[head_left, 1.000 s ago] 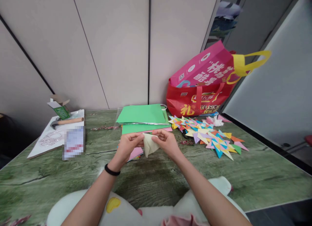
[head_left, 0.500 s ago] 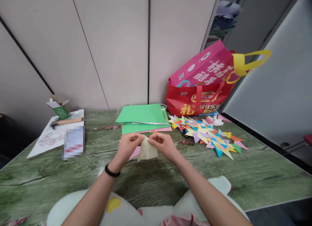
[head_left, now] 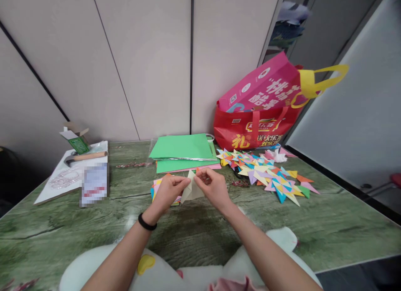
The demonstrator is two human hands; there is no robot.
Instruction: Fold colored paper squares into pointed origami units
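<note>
A small cream sheet of paper [head_left: 190, 190], partly folded, is held up over the table between my two hands. My left hand [head_left: 167, 192] pinches its left side between thumb and finger. On the other side, my right hand [head_left: 213, 186] grips the upper right part the same way. Coloured paper squares [head_left: 155, 186] lie in a small pile behind my left hand, which covers most of them. A bit of orange paper shows just behind my right fingertips, its shape largely hidden.
Green paper sheets [head_left: 183, 146] lie beyond my hands. Folded colourful paper stars [head_left: 269, 172] are heaped at right, before a red gift bag [head_left: 260, 126]. On the left, a hammer [head_left: 86, 157] and a small green box [head_left: 78, 142] rest on a white board [head_left: 56, 188].
The cream paper has turned and now shows a folded edge toward me. My left hand has shifted slightly right, uncovering more of the coloured squares.
</note>
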